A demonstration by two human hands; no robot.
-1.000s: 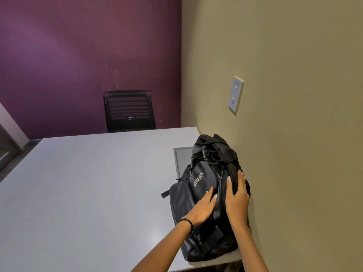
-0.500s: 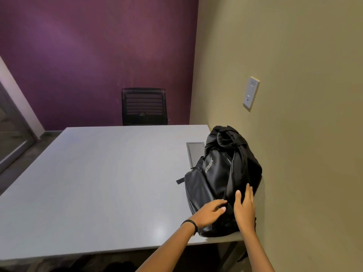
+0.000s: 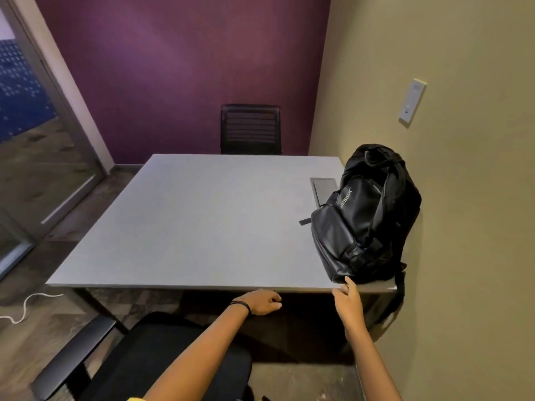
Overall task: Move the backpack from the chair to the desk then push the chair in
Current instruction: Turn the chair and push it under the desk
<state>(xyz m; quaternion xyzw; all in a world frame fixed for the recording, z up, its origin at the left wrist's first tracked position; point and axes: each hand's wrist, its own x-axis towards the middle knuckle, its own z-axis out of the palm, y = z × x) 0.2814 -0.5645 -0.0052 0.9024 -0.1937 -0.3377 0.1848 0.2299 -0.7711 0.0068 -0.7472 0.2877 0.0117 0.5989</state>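
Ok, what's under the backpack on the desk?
The backpack rests on the grey desk by the wall, covering the near end of a dark inset panel. Whatever else lies beneath is hidden.

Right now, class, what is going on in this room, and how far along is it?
A person stands at a grey desk. The black backpack sits on the desk's right side against the wall, and neither hand holds it. The right hand is open near the desk's front edge; the left hand hangs just below it. The chair in front is not yet pushed in.
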